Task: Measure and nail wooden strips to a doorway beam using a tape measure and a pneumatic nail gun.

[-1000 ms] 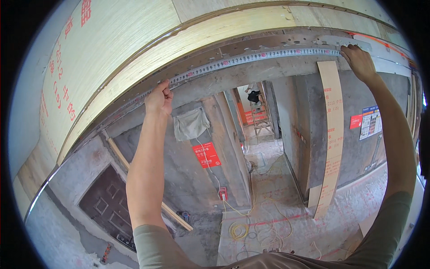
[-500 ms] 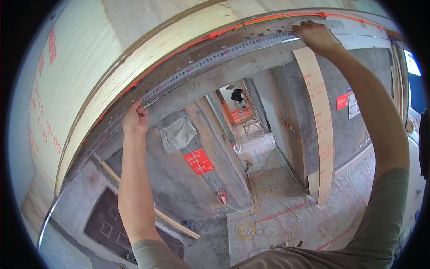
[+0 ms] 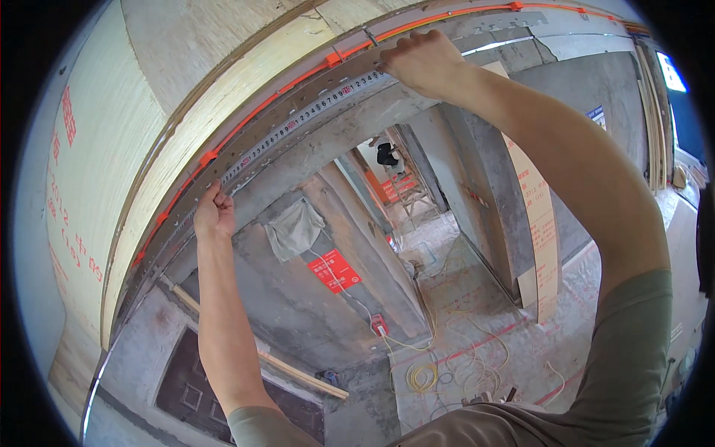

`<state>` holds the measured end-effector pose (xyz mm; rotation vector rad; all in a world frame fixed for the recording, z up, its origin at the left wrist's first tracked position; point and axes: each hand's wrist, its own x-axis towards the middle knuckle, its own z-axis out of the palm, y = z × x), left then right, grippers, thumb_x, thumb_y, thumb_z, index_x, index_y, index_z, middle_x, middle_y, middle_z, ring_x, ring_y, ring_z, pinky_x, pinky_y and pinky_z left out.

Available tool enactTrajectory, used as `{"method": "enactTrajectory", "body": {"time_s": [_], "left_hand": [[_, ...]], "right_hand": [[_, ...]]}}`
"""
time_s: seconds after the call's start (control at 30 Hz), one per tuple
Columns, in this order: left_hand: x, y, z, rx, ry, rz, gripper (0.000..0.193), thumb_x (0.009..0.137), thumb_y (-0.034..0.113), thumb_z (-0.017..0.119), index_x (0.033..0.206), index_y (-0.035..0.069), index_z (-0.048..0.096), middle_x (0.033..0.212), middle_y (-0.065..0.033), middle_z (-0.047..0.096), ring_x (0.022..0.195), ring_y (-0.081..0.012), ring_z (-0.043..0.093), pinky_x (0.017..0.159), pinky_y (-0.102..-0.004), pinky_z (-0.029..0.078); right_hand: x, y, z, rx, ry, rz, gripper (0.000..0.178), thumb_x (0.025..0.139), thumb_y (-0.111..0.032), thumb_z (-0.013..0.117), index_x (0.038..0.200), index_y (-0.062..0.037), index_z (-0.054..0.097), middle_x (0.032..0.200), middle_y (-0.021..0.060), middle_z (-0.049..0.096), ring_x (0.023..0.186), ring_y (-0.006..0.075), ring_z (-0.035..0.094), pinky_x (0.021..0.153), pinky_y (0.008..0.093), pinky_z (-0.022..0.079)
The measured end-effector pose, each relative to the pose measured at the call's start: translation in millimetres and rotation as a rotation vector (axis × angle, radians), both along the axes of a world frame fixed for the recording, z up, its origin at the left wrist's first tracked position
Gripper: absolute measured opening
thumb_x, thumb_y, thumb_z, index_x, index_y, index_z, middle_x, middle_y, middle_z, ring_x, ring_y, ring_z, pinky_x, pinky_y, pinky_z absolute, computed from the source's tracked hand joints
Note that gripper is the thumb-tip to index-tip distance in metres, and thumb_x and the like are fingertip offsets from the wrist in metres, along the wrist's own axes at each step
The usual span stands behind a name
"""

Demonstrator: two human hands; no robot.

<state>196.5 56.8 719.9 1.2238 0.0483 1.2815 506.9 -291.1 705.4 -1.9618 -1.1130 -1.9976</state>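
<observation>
head view shows the tape measure (image 3: pixel 305 115) stretched along the grey concrete beam (image 3: pixel 357 119), the left hand (image 3: pixel 214 212) pinching it toward the beam's left part and the right hand (image 3: pixel 423 63) clenched on it farther right. orange conduit (image 3: pixel 272 104) runs above the beam, a red sign (image 3: pixel 335 271) below.

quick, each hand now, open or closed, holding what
Left hand: closed, pinching the tape measure blade.
Right hand: closed where the blade meets it; inside of grip hidden.

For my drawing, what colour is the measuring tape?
Best in head view: the measuring tape is white, marked black and red.
</observation>
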Motion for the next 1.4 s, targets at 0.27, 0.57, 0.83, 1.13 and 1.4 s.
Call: {"method": "enactTrajectory", "body": {"time_s": [0.27,0.57,0.83,1.13,1.4], "left_hand": [[-3.0,0.5,1.7,-0.018,-0.006,-0.003,0.004,0.089,0.003,0.066,0.092,0.002,0.063,0.071,0.0025,0.054,0.055,-0.0058,0.042,0.055,-0.0218,0.035],[0.0,-5.0,2.4,-0.049,-0.022,-0.006,0.005,0.088,0.0,0.065,0.092,0.002,0.063,0.072,0.0011,0.054,0.054,-0.0064,0.042,0.052,-0.021,0.035],[-0.9,-4.2,2.3,-0.029,-0.018,0.001,0.004,0.088,0.001,0.066,0.09,0.003,0.062,0.07,0.0025,0.052,0.054,-0.0059,0.04,0.051,-0.0217,0.033],[-1.3,-0.5,1.7,-0.007,-0.005,-0.01,0.006,0.09,0.004,0.065,0.095,0.002,0.063,0.075,0.0018,0.053,0.055,-0.0058,0.041,0.053,-0.0217,0.033],[0.7,2.5,1.7,0.01,0.005,0.009,0.007,0.09,0.005,0.064,0.096,0.001,0.063,0.075,0.0022,0.054,0.056,-0.0058,0.042,0.053,-0.022,0.034]], "right_hand": [[-13.8,-4.3,3.6,0.068,0.016,0.03,0.028,0.094,-0.037,0.055,0.092,-0.0114,0.067,0.08,0.0096,0.067,0.082,0.0274,0.069,0.07,0.0414,0.055],[-2.5,1.1,1.6,0.109,-0.034,0.095,0.032,0.092,-0.04,0.058,0.09,-0.0101,0.069,0.079,0.0098,0.068,0.082,0.0274,0.069,0.072,0.0417,0.054],[-11.2,3.7,2.4,0.101,0.047,0.053,0.034,0.09,-0.04,0.061,0.09,-0.0081,0.071,0.083,0.0108,0.07,0.086,0.0274,0.07,0.077,0.0413,0.055],[-21.9,3.1,6.8,0.07,0.135,0.008,0.03,0.09,-0.037,0.062,0.098,-0.0098,0.07,0.094,0.0099,0.07,0.092,0.0273,0.07,0.078,0.0396,0.055],[-33.9,2.6,12.8,0.018,0.291,-0.04,0.031,0.092,-0.038,0.061,0.109,-0.0136,0.069,0.109,0.0073,0.069,0.103,0.0255,0.068,0.083,0.0385,0.055]]}}
